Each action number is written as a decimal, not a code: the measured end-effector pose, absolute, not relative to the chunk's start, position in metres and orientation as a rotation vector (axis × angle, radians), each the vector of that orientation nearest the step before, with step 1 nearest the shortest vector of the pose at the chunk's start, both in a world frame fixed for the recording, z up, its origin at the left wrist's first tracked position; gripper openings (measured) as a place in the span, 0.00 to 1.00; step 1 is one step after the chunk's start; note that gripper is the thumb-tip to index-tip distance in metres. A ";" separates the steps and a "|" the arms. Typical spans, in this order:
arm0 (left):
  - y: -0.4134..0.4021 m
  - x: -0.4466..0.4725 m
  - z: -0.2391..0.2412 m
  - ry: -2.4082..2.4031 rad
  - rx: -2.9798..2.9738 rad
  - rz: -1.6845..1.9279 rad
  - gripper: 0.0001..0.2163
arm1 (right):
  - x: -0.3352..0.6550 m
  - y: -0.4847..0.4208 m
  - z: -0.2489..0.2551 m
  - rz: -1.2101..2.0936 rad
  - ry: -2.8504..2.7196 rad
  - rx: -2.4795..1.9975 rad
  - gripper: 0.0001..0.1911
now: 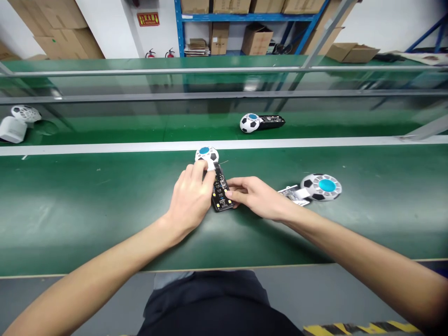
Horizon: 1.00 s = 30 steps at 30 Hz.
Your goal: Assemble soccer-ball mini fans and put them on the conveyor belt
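Fingers point(241, 195) of the right hand point(259, 195) pinch the board point(220, 186), centre, by its right edge, suiting a probably light, stiff, fragile part; farther, the left hand point(192, 189) curls over its left, grip hidden; beyond, the ball point(204, 152).

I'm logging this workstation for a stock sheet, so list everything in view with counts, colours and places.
Football-topped devices: 3, black-and-white balls with blue discs; centre, further back, right
Circuit board: 1, black, on centre device
Patterned shell: 1, white, far left
Rounded piece: 1, white, far left
Work surface: green, across the middle
White strip: 1, along the surface
Metal bars: several, grey, behind
Shelving: blue, back
Cardboard boxes: many, brown, back
Extinguishers: 2, red, back
Sign: 1, red-yellow, wall
Floor marking: black-yellow, bottom right
Clothing: dark, bottom centre
Left hand: 1, bare, on centre device
Right hand: 1, bare, at its right edge
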<state>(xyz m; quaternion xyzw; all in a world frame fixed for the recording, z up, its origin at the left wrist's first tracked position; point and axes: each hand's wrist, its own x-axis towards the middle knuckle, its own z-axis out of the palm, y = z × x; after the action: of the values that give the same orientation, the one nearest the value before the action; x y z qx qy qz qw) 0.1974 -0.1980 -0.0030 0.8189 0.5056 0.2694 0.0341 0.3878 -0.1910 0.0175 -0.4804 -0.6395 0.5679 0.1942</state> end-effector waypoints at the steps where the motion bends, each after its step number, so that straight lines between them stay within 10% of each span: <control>1: -0.200 0.200 0.000 1.589 2.523 0.781 0.11 | 0.387 -0.191 0.015 1.559 -1.769 -1.337 0.14; 30: -0.188 0.199 -0.005 1.429 1.949 1.079 0.06 | 0.369 -0.188 -0.007 0.991 -1.816 -1.352 0.19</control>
<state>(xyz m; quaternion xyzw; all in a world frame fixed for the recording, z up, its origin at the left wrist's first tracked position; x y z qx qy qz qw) 0.1986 -0.1878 -0.0046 0.7139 0.5235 0.3952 0.2452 0.3693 -0.1875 -0.0070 -0.5166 -0.6941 0.3785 0.3288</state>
